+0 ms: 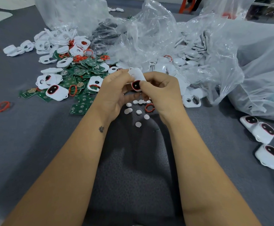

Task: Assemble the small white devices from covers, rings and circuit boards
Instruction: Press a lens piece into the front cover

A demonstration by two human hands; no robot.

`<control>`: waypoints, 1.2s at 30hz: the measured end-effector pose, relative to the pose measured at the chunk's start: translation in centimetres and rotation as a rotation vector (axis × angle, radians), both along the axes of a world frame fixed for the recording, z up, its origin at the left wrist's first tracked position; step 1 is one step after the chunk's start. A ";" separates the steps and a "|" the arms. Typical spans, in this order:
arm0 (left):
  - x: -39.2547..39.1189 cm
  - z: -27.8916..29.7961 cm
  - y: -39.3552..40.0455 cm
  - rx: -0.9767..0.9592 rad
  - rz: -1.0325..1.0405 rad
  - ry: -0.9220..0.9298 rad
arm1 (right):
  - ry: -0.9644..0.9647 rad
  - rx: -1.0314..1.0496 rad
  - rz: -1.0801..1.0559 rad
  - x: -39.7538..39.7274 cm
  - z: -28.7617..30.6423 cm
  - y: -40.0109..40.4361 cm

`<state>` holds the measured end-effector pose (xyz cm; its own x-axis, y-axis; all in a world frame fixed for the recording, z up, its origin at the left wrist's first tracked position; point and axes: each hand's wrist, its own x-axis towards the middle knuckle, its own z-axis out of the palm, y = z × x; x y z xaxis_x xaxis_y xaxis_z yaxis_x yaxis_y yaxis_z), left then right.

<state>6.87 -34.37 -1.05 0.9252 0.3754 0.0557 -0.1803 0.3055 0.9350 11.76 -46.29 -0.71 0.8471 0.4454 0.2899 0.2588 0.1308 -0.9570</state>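
Observation:
Both hands hold one small white device (137, 77) above the grey cloth. My left hand (113, 92) grips its left side, fingers curled behind it. My right hand (162, 90) pinches its lower end, thumb beside the red-ringed dark opening. A pile of green circuit boards (79, 79), red rings (72, 90) and white covers (56, 46) lies to the left. Several small white discs (138, 112) and a red ring (149, 107) lie under my hands. One ringed device (56, 92) rests by the pile.
Crumpled clear plastic bags (149, 38) with more white covers fill the back and right. Finished devices (263, 132) lie at the right edge. A loose red ring (2, 106) sits far left. A white cover (191, 100) lies right of my right hand.

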 end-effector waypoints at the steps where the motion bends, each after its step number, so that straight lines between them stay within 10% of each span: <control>1: 0.0 0.0 0.0 -0.008 -0.002 0.003 | -0.012 0.009 -0.005 0.0 0.0 0.0; 17: 0.5 0.0 -0.1 -0.028 0.128 0.205 | -0.717 -0.622 -0.226 0.3 -1.0 0.1; 36: 0.3 -0.2 -0.5 0.075 0.175 0.181 | -0.880 -0.743 -0.260 -0.8 -1.3 0.8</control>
